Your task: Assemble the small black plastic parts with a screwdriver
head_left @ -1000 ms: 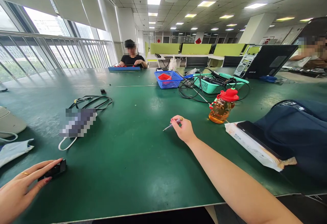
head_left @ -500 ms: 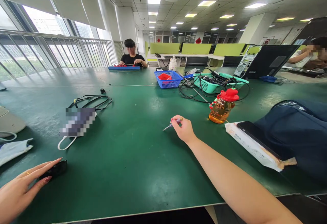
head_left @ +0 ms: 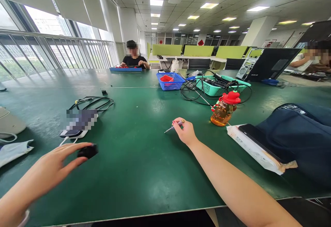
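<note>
Between the thumb and fingers of my left hand point(head_left: 55, 161) is a small black block-like object point(head_left: 88, 151), raised over the near left of the green table point(head_left: 134, 171). Its exact kind does not show. My right hand point(head_left: 184, 132) is closed around the handle of a small screwdriver point(head_left: 170, 128), whose thin metal tip points left and down close to the tabletop. Just beyond my left hand lies a phone-like device point(head_left: 81, 123), partly blurred out, with a white cable point(head_left: 64, 140) at its near end.
A jar of amber drink with a red lid point(head_left: 223, 109) stands right of my right hand. Past it are a green basket of cables point(head_left: 209, 87) and a blue basket point(head_left: 170, 82). A phone point(head_left: 261, 140) rests on a white packet point(head_left: 248, 147) by dark fabric point(head_left: 297, 134). A person point(head_left: 133, 59) sits opposite.
My left hand has picked the black object up off the table and carried it right and away from me. My right hand and the screwdriver have barely moved.
</note>
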A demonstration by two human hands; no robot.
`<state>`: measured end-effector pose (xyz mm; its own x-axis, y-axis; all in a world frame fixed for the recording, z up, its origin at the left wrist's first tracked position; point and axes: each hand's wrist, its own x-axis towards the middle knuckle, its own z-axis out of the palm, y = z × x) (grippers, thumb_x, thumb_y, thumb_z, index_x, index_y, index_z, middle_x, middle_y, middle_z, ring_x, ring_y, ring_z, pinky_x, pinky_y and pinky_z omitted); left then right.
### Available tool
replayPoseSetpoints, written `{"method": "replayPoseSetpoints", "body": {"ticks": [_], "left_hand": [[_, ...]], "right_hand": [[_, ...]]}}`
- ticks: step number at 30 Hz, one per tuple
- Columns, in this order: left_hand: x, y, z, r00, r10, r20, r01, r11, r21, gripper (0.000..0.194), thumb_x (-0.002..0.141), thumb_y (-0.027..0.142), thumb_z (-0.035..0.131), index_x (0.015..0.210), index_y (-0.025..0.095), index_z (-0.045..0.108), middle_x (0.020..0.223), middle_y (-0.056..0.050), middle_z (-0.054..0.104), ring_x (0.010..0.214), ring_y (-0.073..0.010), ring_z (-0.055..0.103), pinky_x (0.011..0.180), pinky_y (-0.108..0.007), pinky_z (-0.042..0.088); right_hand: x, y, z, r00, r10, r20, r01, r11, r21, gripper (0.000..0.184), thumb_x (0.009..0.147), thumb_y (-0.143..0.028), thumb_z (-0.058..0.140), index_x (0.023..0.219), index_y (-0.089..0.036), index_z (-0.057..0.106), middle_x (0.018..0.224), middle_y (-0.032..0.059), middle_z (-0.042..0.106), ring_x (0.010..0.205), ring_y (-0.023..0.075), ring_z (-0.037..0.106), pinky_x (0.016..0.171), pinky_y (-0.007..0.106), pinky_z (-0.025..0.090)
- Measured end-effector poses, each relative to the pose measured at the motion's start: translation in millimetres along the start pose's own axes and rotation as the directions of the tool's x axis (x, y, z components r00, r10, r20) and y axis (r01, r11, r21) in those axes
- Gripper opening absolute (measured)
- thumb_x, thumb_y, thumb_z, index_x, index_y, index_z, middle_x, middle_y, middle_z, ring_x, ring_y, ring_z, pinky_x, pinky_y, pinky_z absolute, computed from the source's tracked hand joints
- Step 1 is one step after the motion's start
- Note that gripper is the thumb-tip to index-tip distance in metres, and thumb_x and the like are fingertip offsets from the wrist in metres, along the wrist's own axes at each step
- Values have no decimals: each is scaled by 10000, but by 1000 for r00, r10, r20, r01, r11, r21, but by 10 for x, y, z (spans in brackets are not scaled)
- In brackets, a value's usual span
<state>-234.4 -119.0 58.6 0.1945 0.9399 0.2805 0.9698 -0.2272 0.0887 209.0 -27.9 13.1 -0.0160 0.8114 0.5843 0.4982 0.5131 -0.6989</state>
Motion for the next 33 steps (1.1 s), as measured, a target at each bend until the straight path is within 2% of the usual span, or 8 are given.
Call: {"method": "replayPoseSetpoints", "body": {"ticks": [2,6,10,12,16,21,27,33], "left_hand": [[295,468,-71,983,136,127,-123,987,-108,502,830,633,490,1198,329,646,1149,30,713,1026,-235,652,904,-318,496],[857,1263,28,918,369,145,-330,913,-239,394,883,485,524,1199,277,635,1212,-32,678,1128,-227,593,1011,-353,433],[1290,1724,366,883,440,164,-401,888,-227,301,889,339,554,1166,269,648,1163,-35,699,1068,-235,619,959,-370,461],[1434,1855,545,889,425,168,-393,899,-195,277,885,321,562,1133,258,666,1124,-41,716,1028,-249,638,923,-372,477],[1566,1985,834,908,387,161,-362,918,-165,295,878,332,584,1151,247,661,1123,-57,722,1035,-270,643,913,-379,485],[1548,1943,1063,929,361,78,-329,905,-269,421,864,339,613,1273,243,579,1162,-86,700,1090,-279,616,958,-411,472],[1519,1795,1164,934,347,87,-287,871,-398,515,822,333,665,1313,240,540,1177,-84,682,1106,-264,603,979,-405,475],[1519,1794,1177,945,323,53,-277,875,-397,454,824,326,652,1263,230,588,1184,-81,682,1139,-261,586,1022,-411,452]], "right_hand": [[-3,-7,0,1000,-5,1,5,1000,-5,304,879,-409,462,664,-220,564,632,13,601,577,152,538,558,260,421],[-8,0,-2,1000,-21,17,22,1000,-16,304,886,-406,460,676,-214,569,638,12,605,578,149,541,560,256,420],[-7,37,-9,999,-19,33,19,1000,-22,316,903,-418,451,699,-212,577,607,-6,584,549,137,523,553,247,420],[-6,41,-18,999,-30,20,30,999,-38,309,906,-413,449,713,-212,583,616,-6,592,554,138,531,554,246,423],[-14,-23,-35,993,-110,-34,106,989,-103,257,906,-368,457,763,-214,605,692,9,640,607,147,576,584,255,445],[-55,-136,9,958,-288,-19,282,949,-143,162,880,-256,485,815,-225,631,770,19,691,692,164,629,693,285,495],[-70,-200,23,907,-420,29,419,896,-145,168,850,-179,502,884,-235,657,834,26,709,790,178,645,775,313,509],[-62,-256,-1,876,-480,55,479,849,-224,191,843,-186,505,938,-233,664,929,37,695,861,182,635,930,395,420]]}}
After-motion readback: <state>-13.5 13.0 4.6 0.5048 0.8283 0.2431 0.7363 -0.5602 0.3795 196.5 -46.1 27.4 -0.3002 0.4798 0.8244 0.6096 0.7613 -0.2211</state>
